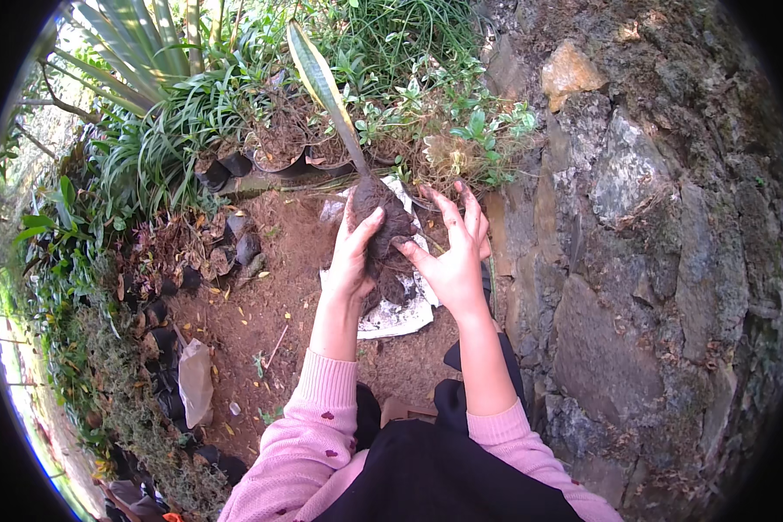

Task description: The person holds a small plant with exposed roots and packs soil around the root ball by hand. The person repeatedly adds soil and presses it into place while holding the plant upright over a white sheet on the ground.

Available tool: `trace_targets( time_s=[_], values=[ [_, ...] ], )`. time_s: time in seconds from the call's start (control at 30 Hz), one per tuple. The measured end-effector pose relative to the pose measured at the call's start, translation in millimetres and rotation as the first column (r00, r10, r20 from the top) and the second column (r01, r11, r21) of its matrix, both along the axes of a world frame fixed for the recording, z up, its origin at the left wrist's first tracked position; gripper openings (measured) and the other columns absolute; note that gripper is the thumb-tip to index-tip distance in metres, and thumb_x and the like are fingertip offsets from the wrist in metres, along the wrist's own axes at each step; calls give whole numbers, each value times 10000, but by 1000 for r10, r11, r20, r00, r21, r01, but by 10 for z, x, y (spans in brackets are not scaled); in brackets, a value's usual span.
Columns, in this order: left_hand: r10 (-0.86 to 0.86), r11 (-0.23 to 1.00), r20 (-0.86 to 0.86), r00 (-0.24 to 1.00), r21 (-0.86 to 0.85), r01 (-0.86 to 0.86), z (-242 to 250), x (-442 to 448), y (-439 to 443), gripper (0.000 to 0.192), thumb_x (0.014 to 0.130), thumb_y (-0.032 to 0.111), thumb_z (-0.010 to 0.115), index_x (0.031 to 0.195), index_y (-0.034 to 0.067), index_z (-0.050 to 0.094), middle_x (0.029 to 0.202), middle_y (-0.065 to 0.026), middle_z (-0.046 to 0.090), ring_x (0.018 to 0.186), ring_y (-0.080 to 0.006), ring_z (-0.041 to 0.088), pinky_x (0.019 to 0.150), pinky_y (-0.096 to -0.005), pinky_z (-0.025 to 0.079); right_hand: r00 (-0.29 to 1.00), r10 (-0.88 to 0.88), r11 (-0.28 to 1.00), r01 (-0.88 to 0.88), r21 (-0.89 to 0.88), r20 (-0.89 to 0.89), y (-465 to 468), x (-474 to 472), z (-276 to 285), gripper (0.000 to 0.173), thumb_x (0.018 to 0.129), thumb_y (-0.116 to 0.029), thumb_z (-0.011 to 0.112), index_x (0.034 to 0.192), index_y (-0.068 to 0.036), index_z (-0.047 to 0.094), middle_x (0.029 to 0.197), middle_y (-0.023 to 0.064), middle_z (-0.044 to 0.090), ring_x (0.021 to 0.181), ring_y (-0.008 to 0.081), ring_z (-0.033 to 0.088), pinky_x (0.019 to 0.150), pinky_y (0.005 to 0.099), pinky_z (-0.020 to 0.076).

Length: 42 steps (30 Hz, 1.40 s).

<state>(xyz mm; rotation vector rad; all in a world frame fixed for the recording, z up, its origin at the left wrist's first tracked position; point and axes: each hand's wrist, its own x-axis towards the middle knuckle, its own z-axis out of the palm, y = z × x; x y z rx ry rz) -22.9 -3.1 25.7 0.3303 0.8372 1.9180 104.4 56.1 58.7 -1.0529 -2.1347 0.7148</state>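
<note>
A snake plant (326,85) with one tall yellow-edged leaf leans up and to the left out of a dark, muddy root ball (382,209). My left hand (352,254) is wrapped round the left side of that root ball, its thumb across the front. On the other side, my right hand (453,248) has its fingers spread, with the thumb at the lower right of the soil. Both hands are smeared with mud. Below them a soiled white sheet (401,323) lies on the ground with dark clumps of soil (391,287) on it, partly hidden by my hands.
A rough stone wall (613,326) rises close on my right. Black plant bags (290,163) line the bed ahead, and more plants stand along the left. A pale plastic bag (196,382) lies on the bare earth (261,339) to the left.
</note>
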Motion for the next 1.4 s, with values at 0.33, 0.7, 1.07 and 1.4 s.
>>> trace_targets(
  time_s=[0.33, 0.7, 1.07, 1.4],
  values=[
    [-22, 1000, -52, 998, 5, 23, -18, 3, 5, 746, 697, -50, 729, 1346, 64, 381, 1130, -90, 574, 1019, -205, 613, 872, -361, 541, 881, 116, 852, -325, -410, -458, 184, 64, -80, 554, 802, 115, 544, 1328, -58, 522, 1405, 86, 441, 1363, 210, 341, 1135, 350, 257],
    [-51, 981, 245, 968, 195, 2, -61, -138, -54, 630, 830, 73, 643, 1386, 26, 351, 1275, -186, 541, 1172, -313, 558, 987, -456, 478, 998, 56, 968, -63, 243, 37, 2, 24, 34, 497, 710, 26, 585, 1000, -340, 755, 1360, 64, 508, 1269, 286, 402, 1028, 439, 213],
    [-134, 936, -48, 990, 322, 142, 56, -28, -21, 702, 865, 184, 614, 1456, 39, 263, 1384, -236, 447, 1243, -364, 500, 1042, -479, 429, 993, 49, 975, -25, 222, -103, 70, 101, 178, 556, 674, 93, 498, 1077, -216, 724, 1315, 84, 546, 1259, 294, 429, 1064, 408, 241],
    [-147, 973, 34, 988, 186, 139, 4, 8, -35, 738, 861, 130, 571, 1489, 42, 195, 1368, -220, 465, 1229, -312, 519, 1038, -438, 436, 991, 129, 945, -133, 300, 32, 90, 180, 84, 565, 714, 43, 553, 1167, -274, 673, 1369, 81, 489, 1268, 302, 399, 1025, 442, 220]
  ],
)
